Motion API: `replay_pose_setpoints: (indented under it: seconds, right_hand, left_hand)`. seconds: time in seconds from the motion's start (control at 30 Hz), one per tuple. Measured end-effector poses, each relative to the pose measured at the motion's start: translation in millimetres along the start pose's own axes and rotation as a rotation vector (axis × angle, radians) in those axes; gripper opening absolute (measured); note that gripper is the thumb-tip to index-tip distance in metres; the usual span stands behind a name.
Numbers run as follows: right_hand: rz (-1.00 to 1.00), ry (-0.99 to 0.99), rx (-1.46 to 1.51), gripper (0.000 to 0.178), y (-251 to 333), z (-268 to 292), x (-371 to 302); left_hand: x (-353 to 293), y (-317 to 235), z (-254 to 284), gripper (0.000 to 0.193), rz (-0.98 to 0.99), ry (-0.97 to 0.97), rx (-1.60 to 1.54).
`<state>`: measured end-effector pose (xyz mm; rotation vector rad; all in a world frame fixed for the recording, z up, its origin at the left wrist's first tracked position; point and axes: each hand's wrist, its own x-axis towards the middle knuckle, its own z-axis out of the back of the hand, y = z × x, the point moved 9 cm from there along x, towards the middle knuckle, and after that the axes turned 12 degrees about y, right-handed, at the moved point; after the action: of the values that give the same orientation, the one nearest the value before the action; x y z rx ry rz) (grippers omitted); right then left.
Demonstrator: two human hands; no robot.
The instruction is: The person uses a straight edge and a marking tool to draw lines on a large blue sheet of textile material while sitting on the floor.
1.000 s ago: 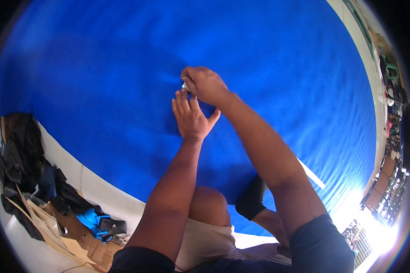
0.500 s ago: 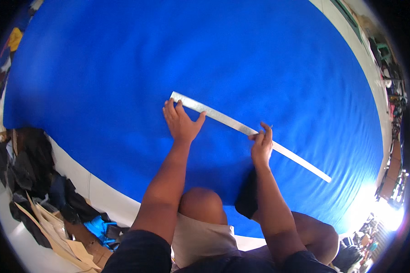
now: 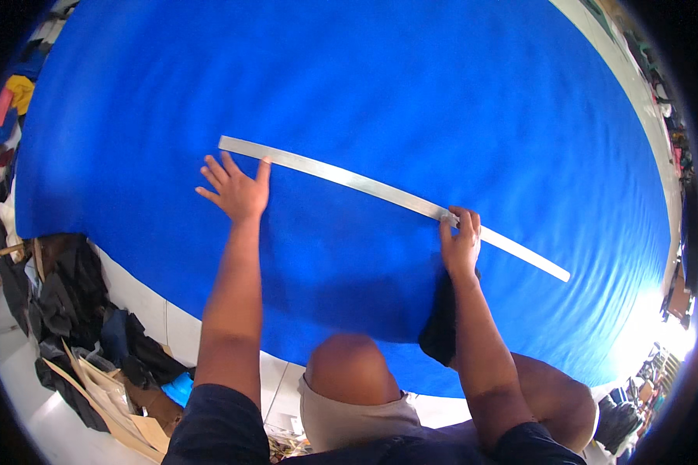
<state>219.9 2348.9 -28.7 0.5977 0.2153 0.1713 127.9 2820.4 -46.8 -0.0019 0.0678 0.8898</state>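
Unmoved: one ruler | left hand flat, splayed | right hand pinching ruler

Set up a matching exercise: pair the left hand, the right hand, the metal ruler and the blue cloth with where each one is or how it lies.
Things:
1. left hand
2. right hand
3. metal ruler
4. blue cloth

States:
a. spread wide across the floor
b. fingers splayed, flat near the ruler's left end
c. lies slantwise on the cloth
d. fingers curled onto the ruler's right part

Pairs: 1-b, 2-d, 3-c, 4-a
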Motion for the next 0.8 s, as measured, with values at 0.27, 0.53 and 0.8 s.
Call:
replay_pose_setpoints:
  seconds: [0.27,0.53,0.8]
  right_hand:
    - [0.077,0.038,-0.154,0.039,17.7,-16.7,-4.8]
    - [0.038,-0.048,-0.206,0.033,15.8,-18.8,-4.6]
    - [0.006,-0.055,-0.231,0.03,21.9,-22.9,-9.1]
  left_hand:
    - [28.4,20.1,-15.9,0.07,-0.071,-0.177,-0.219]
    - [27.4,15.5,-10.0,0.083,-0.057,-0.066,-0.287]
    - [27.9,16.0,-12.7,0.081,-0.044,-0.037,-0.222]
